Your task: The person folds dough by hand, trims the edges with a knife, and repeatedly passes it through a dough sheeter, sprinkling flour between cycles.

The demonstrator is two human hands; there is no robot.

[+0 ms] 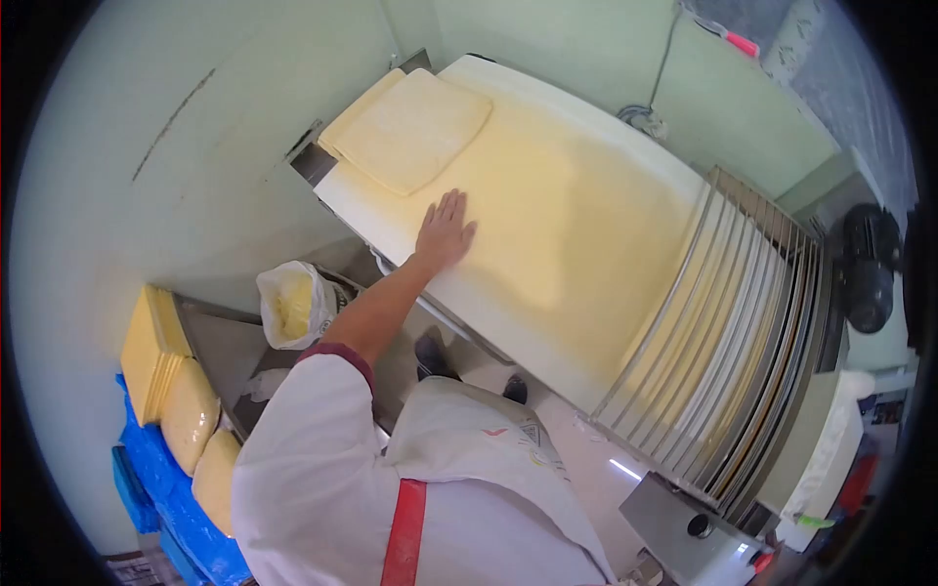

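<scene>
Head view: left hand flat, fingers spread, palm pressing on long pale-yellow dough sheet lying on white conveyor belt, gripping nothing. Folded dough slab rests at belt's far end. Right hand out of frame.

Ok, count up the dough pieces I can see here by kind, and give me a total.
Long rolled sheet under the left hand: 1
Folded slabs at the belt's far end: 2
Flat stacked block on the side table: 1
Rounded lumps beside it: 2
Total: 6
</scene>
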